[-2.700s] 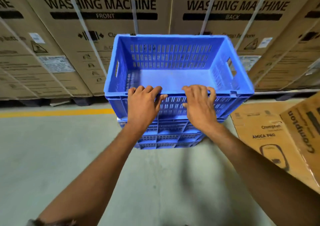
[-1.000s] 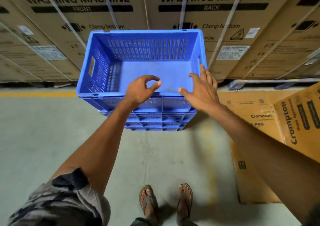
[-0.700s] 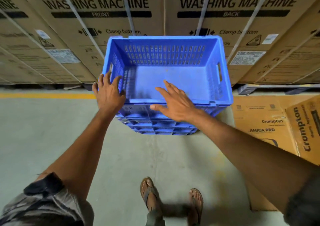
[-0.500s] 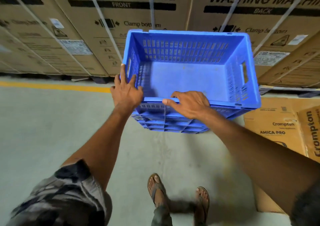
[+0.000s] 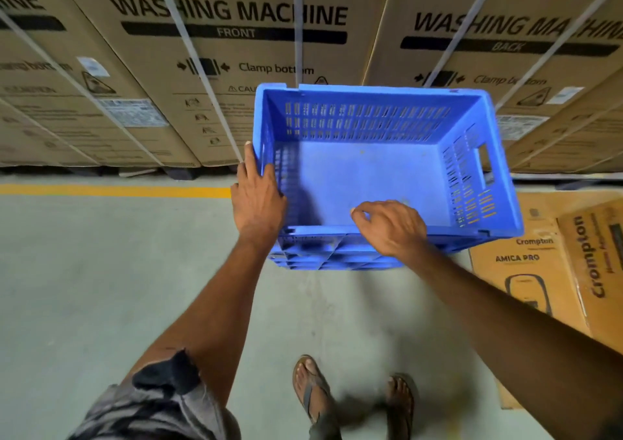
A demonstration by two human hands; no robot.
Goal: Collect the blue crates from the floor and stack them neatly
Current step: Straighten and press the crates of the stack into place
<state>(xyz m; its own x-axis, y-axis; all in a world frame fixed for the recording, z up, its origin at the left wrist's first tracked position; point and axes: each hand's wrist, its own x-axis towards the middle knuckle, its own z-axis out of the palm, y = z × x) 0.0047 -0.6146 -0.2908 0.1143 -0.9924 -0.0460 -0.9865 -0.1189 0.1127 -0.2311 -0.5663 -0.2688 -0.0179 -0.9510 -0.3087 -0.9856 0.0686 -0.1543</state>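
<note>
The top blue crate [image 5: 367, 119] sits nested on the stack [image 5: 337, 261] by the washing-machine cartons [image 5: 236, 69]. The left hand [image 5: 258, 200] lies flat against its left wall, fingers straight and together, steadying that side. The right hand [image 5: 391, 225] curls over the near rim, seemingly gripping it, likely to square it up.

Both bare arms reach forward. The left hand [image 5: 258, 197] is flat, fingers straight and pointing ahead. The right hand [image 5: 391, 225] is palm down, fingers curled.
</note>
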